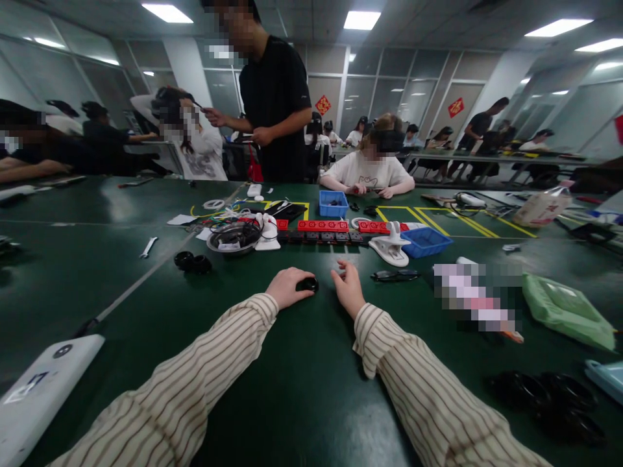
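Observation:
My left hand (288, 288) has its thumb and fingers closed on a small black round part (307, 284) resting at the tabletop; the hand hides some of it. To the right of it, my right hand (347, 285) is apart from the part, fingers spread and holding nothing. Folded black-framed glasses (395, 275) lie just right of that hand. Similar black round pieces (193, 262) sit together on the left. Several larger-looking black ring-shaped parts (549, 399) are grouped at the lower right.
Across the green table (292, 402) stand a red power strip row (323, 226), a metal bowl of cables (233, 237), a white clip (392, 246) and blue bins (426, 242). A green wipes pack (568, 310) lies right, a white device (51, 395) left. A person sits opposite.

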Demonstrator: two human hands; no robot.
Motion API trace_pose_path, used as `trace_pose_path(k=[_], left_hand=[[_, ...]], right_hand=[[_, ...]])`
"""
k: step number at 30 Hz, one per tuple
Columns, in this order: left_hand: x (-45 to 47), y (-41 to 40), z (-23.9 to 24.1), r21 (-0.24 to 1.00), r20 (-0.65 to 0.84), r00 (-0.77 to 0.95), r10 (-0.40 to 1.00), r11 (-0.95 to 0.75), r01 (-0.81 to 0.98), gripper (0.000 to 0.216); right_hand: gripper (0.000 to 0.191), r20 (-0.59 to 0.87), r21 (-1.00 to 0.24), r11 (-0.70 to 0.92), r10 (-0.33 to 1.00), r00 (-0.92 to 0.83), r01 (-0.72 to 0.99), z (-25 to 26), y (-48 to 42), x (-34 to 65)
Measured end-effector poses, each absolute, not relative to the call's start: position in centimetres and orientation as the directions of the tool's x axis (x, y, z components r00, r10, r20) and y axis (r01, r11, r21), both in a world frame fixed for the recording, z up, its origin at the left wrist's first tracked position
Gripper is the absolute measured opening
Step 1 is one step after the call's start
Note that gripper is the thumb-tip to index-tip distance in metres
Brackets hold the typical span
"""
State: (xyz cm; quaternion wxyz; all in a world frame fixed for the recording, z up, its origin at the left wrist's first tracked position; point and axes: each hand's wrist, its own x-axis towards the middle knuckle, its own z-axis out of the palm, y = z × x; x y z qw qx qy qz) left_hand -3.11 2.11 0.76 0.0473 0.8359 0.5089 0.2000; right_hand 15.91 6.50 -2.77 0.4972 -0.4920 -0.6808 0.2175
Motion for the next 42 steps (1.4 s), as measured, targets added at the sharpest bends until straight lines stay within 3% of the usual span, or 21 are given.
trace_pose_path(k=[6, 10, 13, 16, 20, 36, 42], left_hand=[[-11.6, 1.8, 1.1, 0.243, 0.229, -0.039, 0.973, -0.018, 0.97, 0.039], [-17.0, -0.2, 1.0, 0.17, 0.204, -0.214, 0.955, 0.181, 0.969, 0.041], [-19.2, -1.6, 1.1, 0.146, 0.243, -0.212, 0.947, 0.181, 0.973, 0.041], [-20.7, -2.5, 1.8, 0.121, 0.443, -0.198, 0.874, 0.161, 0.98, 0.044], [-22.3, -3.1, 2.7, 0.092, 0.612, -0.302, 0.731, 0.313, 0.945, 0.041], [-22.7, -2.2, 3.3, -0.086, 0.446, -0.308, 0.84, 0.383, 0.92, 0.04], [-21.5, -2.8, 3.3, -0.113, 0.48, -0.311, 0.82, 0.41, 0.905, 0.048]], right_hand=[[0.039, 0.448, -0.782, 0.413, 0.893, -0.04, 0.467, -2.7, 6.5, 16.0], [0.034, 0.437, -0.78, 0.413, 0.897, -0.063, 0.471, -2.6, 6.5, 15.9], [0.032, 0.431, -0.775, 0.416, 0.898, -0.085, 0.476, -2.5, 6.4, 15.9], [0.031, 0.429, -0.769, 0.415, 0.899, -0.09, 0.485, -2.3, 6.4, 15.9], [0.032, 0.427, -0.765, 0.41, 0.9, -0.086, 0.496, -2.1, 6.3, 15.9], [0.028, 0.401, -0.774, 0.393, 0.911, -0.096, 0.497, -1.8, 6.1, 15.9], [0.023, 0.395, -0.774, 0.388, 0.914, -0.098, 0.501, -1.8, 5.9, 15.9]])
